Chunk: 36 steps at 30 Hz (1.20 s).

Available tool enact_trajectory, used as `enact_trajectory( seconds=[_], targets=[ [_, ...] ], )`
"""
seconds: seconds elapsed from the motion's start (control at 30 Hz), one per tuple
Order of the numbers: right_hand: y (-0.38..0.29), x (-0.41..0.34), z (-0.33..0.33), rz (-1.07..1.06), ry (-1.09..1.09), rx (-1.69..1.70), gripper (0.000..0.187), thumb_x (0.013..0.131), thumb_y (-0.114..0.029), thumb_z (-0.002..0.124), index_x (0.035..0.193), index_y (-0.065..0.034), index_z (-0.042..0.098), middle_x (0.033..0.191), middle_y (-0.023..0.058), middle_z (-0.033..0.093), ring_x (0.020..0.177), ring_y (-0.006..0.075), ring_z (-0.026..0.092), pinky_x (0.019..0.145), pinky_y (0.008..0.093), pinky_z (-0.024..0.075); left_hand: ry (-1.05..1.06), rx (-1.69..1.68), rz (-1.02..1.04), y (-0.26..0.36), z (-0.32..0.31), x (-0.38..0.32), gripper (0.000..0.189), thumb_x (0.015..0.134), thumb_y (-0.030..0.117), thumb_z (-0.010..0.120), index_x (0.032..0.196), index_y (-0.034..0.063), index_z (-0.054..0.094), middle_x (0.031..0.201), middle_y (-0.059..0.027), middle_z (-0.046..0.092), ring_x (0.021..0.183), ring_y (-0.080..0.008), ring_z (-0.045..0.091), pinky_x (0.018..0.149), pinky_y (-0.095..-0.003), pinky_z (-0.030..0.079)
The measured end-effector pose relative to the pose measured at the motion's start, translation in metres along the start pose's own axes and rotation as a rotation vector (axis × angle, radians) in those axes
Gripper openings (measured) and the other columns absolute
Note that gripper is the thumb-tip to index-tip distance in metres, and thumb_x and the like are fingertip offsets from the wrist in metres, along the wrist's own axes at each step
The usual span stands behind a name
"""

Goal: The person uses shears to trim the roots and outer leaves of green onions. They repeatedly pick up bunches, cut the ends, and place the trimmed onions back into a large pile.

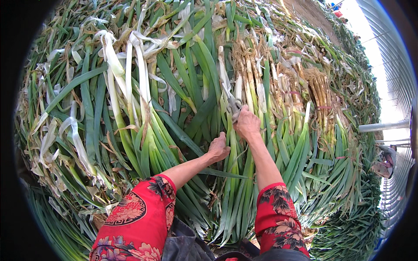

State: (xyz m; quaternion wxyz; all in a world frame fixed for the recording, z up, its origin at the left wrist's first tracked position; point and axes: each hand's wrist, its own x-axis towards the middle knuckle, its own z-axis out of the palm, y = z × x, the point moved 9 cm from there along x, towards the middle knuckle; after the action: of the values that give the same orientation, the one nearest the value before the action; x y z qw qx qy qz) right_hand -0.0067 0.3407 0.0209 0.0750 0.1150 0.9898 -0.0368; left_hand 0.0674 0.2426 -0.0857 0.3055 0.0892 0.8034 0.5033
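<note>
My right hand (247, 123) is closed around a pair of scissors (233, 103), whose blades point up beside the white stalk of a green onion (223, 67). Lower and to the left, my left hand (220, 147) lies among green leaves with its fingers curled; whether it grips a leaf is hidden. To its left rest large peeled green onions (139, 71) with white stalks. Right of the scissors are unpeeled green onions with dry roots (249, 60). Farther right lies a bundle of them (321, 94) with a reddish tie around it.
Cut leaves and dry peelings (49, 130) cover the ground all around. More green leaves (349, 225) are heaped at the lower right. A metal pole (383, 126) juts in at the right, before a curved, ribbed greenhouse-like cover (396, 55).
</note>
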Motion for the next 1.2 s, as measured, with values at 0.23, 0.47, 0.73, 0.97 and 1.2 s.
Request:
enact_trajectory(
  seconds=[0.23, 0.47, 0.73, 0.97, 1.2],
  targets=[
    [-0.007, 0.028, -0.006, 0.03, -0.068, 0.079, 0.032, 0.075, -0.023, 0.054, 0.093, 0.0013, 0.044, 0.083, 0.0251, 0.061, 0.081, 0.0381, 0.061, 0.071, 0.0438, 0.0487, -0.083, 0.002, 0.019, -0.008, 0.007, -0.004, 0.041, 0.069, 0.01, 0.057, 0.102, -0.0053, 0.04, 0.078, -0.0261, 0.054, 0.08, -0.0412, 0.055, 0.069, -0.044, 0.042],
    [0.007, -0.039, 0.007, 0.033, -0.183, 0.203, 0.025, 0.077, -0.019, 0.048, 0.093, -0.0019, 0.04, 0.083, 0.0273, 0.057, 0.078, 0.0425, 0.057, 0.07, 0.0491, 0.0457, -0.346, -0.479, 0.034, -0.014, 0.004, -0.023, 0.078, 0.071, 0.0, 0.057, 0.136, -0.0011, 0.014, 0.124, -0.0095, 0.043, 0.109, -0.018, 0.044, 0.093, -0.0309, 0.036],
    [0.036, -0.138, 0.016, 0.176, -0.262, 0.391, 0.028, 0.071, -0.009, 0.053, 0.092, -0.0012, 0.038, 0.078, 0.0293, 0.056, 0.077, 0.0464, 0.054, 0.068, 0.05, 0.0431, -0.619, -0.8, 0.025, 0.003, -0.008, -0.073, 0.072, 0.071, 0.001, 0.059, 0.136, 0.0084, 0.029, 0.122, 0.0013, 0.048, 0.106, -0.0098, 0.045, 0.087, -0.0247, 0.038],
    [-0.063, -0.069, -0.033, -0.079, -0.127, 0.478, 0.03, 0.073, -0.015, 0.054, 0.092, 0.0014, 0.038, 0.074, 0.0258, 0.058, 0.073, 0.0416, 0.058, 0.067, 0.0476, 0.0467, -0.409, -0.747, 0.001, -0.022, -0.04, -0.118, 0.063, 0.069, -0.006, 0.054, 0.129, 0.0046, 0.039, 0.105, -0.0016, 0.054, 0.09, -0.01, 0.05, 0.077, -0.0235, 0.042],
    [0.008, -0.16, 0.006, 0.117, -0.235, 0.408, 0.027, 0.073, -0.011, 0.053, 0.092, -0.0004, 0.038, 0.074, 0.0268, 0.057, 0.074, 0.0435, 0.057, 0.065, 0.0488, 0.0456, 0.216, 0.273, -0.061, -0.02, -0.128, -0.127, 0.052, 0.069, 0.006, 0.053, 0.119, -0.0024, 0.041, 0.098, -0.0192, 0.051, 0.085, -0.031, 0.054, 0.068, -0.0375, 0.045]
  ],
)
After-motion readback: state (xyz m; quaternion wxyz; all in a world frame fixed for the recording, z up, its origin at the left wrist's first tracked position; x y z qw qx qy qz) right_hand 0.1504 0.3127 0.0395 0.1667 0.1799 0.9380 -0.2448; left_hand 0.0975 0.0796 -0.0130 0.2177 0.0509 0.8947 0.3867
